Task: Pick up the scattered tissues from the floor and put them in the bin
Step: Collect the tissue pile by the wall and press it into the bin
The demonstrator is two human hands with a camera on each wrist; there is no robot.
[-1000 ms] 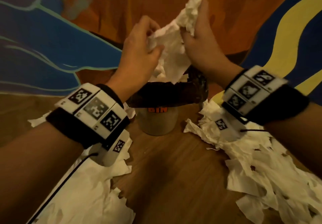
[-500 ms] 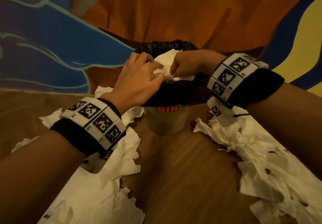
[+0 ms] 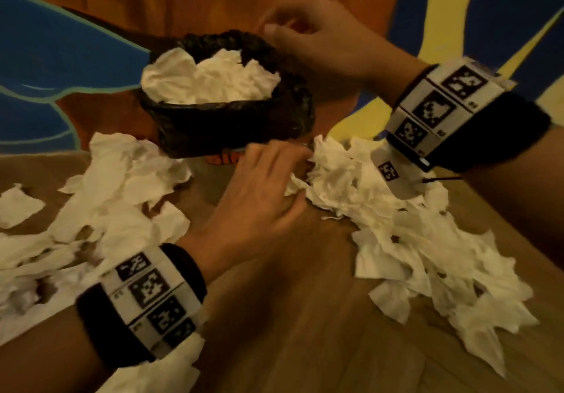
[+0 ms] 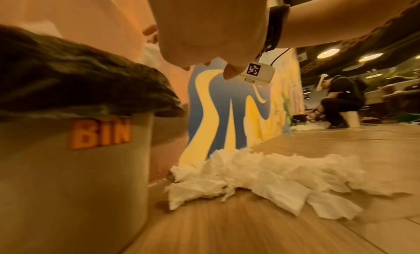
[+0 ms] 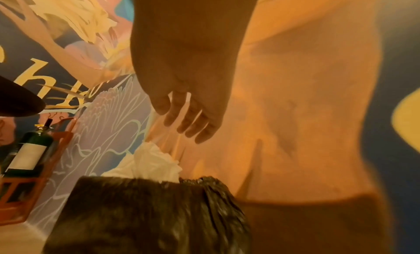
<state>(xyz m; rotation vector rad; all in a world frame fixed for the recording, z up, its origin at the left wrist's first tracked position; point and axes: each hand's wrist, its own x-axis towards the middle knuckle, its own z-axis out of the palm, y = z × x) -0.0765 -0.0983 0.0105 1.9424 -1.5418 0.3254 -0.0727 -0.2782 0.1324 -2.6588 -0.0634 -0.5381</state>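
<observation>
The grey bin (image 3: 225,130) with a black liner and an orange "BIN" label (image 4: 100,134) stands on the wooden floor, heaped with crumpled white tissues (image 3: 210,81). My left hand (image 3: 293,175) is low in front of the bin, fingers spread and touching the near edge of the right tissue pile (image 3: 412,233). My right hand (image 3: 287,29) hovers over the bin's right rim, fingers relaxed (image 5: 181,121) and holding nothing. A second tissue pile (image 3: 106,197) lies on the floor left of the bin. The left wrist view does not show my left fingers.
A painted wall (image 3: 76,56) rises right behind the bin. Bare wooden floor (image 3: 290,316) runs between the two piles. A green bottle in an orange stand (image 5: 31,150) is off to the left. Another person (image 4: 336,100) crouches far down the room.
Both hands were pressing a tissue wad into the bin. Now it lies in the bin, my left hand has dropped to the right floor pile, and my right hand has lifted away empty.
</observation>
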